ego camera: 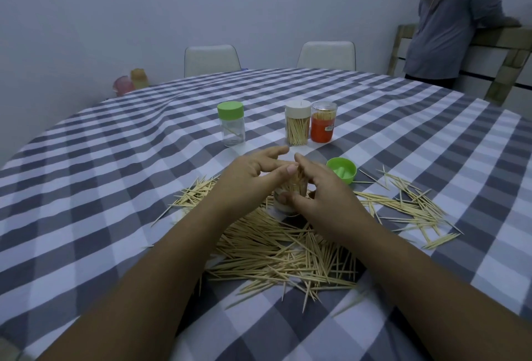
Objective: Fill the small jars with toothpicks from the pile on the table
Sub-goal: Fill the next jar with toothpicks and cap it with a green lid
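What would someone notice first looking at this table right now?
The big toothpick pile spread over the near side of the checked tablecloth, with the left hand and right hand working toothpicks into a small jar above it. Behind stand three capped jars, and a loose green lid lies right.

This looks like a home dining room. A large table [121, 159] is covered with a grey-and-white checked cloth, the kind used at household meals. Two pale padded chairs [212, 59] stand at its far edge against a plain, bare wall [144, 9]. Small plastic containers [131, 82] sit low by the wall at the far left. At the right, a person [454, 21] in a loose grey top leans on a low wooden rail [498, 36]. On the cloth stand household toothpick jars [298, 123], and loose toothpicks [288, 251] lie scattered across it. The light is dim and even, as indoors.
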### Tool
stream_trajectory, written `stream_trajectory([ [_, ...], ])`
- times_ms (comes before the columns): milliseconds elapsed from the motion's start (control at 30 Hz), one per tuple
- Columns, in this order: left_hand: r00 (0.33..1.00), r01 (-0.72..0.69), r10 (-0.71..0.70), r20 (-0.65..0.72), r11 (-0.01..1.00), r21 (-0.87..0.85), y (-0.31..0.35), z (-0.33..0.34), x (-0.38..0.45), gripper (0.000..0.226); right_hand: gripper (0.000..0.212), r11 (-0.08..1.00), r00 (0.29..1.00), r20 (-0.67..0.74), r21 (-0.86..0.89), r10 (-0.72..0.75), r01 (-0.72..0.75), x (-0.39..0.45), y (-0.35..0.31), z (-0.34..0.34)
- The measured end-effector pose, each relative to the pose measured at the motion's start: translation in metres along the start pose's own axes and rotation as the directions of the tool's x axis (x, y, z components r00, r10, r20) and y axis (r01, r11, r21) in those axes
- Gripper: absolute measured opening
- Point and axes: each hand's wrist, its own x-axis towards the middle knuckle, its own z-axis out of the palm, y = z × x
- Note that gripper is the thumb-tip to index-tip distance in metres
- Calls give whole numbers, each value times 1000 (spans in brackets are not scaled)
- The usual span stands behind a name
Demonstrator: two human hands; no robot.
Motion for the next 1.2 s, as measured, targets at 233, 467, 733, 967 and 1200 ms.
stream_trajectory([
  [233,985,156,-163,59,982,108,2,-28,-1,35,82,998,997,56,34,46,-48,-1,-2,-8],
  [467,903,201,-402,150,706,679,-6,-24,-2,66,84,985,989,92,118,116,-127,-2,-1,-20],
  [733,951,29,-282,124,482,876,-10,-17,10,48,85,986,989,110,130,94,-108,-1,-1,-18],
  [967,929,79,-364,68,375,924,-5,-16,18,42,83,983,993,44,140,111,-116,0,0,-18],
  [1200,972,224,-211,-107,674,704,-11,-21,9,30,82,986,993,23,112,117,-119,-1,1,-17],
])
